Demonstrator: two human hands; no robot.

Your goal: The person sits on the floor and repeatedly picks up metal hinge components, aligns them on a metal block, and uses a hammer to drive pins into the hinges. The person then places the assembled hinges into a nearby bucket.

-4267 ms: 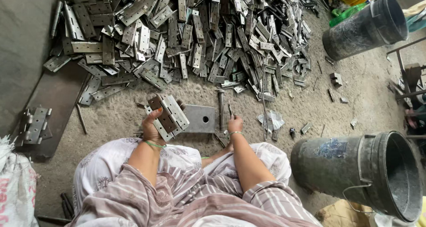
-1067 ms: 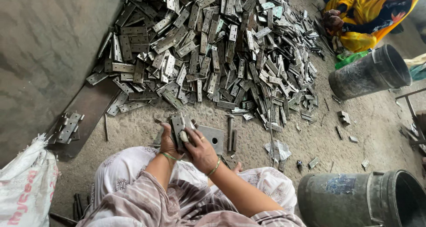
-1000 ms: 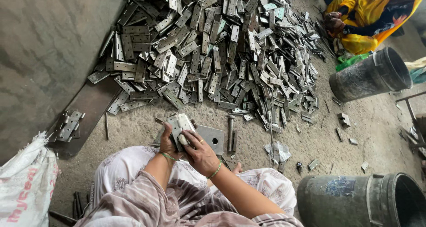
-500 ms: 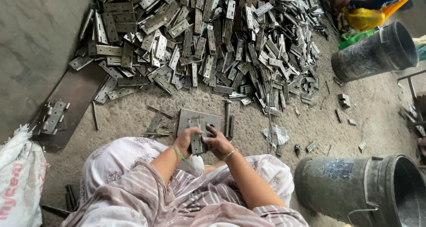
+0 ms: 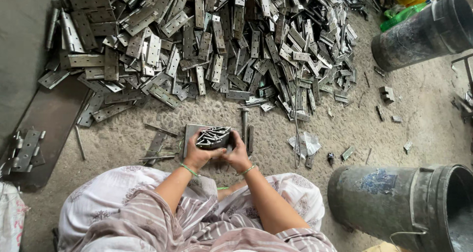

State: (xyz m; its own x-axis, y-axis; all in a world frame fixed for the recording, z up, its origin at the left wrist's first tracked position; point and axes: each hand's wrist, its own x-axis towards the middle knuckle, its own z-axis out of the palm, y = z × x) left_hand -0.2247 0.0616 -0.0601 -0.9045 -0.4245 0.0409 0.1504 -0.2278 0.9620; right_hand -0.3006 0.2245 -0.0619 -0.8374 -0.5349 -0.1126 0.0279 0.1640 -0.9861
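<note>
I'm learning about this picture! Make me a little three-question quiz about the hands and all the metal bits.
1. True or false: both hands hold the same stack of metal hinges.
2. What lies on the floor right under the stack?
A. a flat metal plate
B. a wooden board
C. a folded cloth
3. Fill in: the big pile of hinges lies ____ the hands, further from the person.

Key
1. True: the left hand and the right hand both have a grip on it.
2. A: the flat metal plate shows at the stack's left side.
3. Beyond: the black bucket lies on its side to the person's right.
</note>
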